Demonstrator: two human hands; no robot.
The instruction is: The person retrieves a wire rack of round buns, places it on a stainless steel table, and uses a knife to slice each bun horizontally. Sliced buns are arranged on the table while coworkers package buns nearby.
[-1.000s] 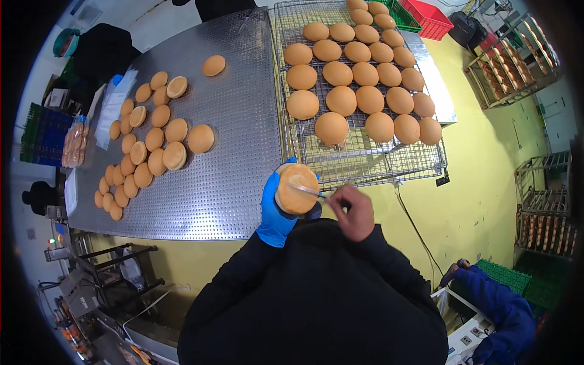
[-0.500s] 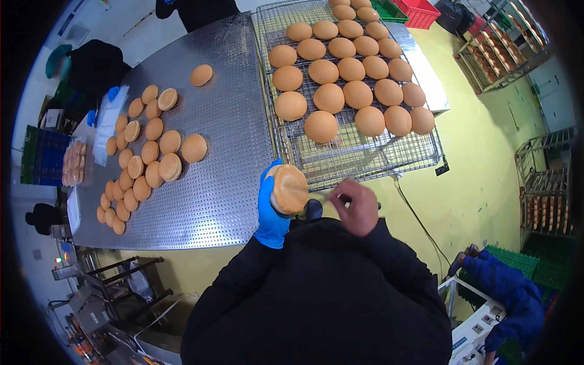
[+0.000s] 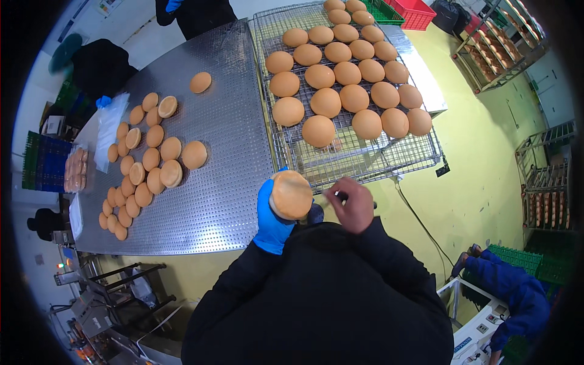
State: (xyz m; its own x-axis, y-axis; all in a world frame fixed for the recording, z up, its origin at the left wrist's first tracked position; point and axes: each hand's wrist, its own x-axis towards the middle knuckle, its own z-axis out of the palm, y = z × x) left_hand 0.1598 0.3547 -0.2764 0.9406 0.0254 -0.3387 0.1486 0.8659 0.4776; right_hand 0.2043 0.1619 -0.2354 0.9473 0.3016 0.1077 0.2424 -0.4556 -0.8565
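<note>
My left hand [image 3: 272, 222], in a blue glove, is closed around a round bun [image 3: 291, 194] at the near edge of the tables. The bun's pale, flat-looking face is turned up, and a lighter side shows along its left edge. Just right of it, my bare right hand [image 3: 353, 207] is curled with fingertips pinched together. Something dark shows between those fingers, too small to name, and the hand is apart from the bun. Beyond, rows of brown buns [image 3: 325, 102] sit domed side up on a wire rack [image 3: 292, 141].
A perforated metal table [image 3: 225, 158] at left bears scattered buns [image 3: 171, 148], some flipped. People in dark clothes [image 3: 100, 67] stand beyond it. Racks of buns [image 3: 544, 210] stand at right. A person in blue [image 3: 511, 295] bends near a white machine [image 3: 477, 328] at lower right.
The bun in my left hand has tilted so its flat face shows more fully. My right hand stays pinched beside it, barely moved. The view has shifted slightly.
</note>
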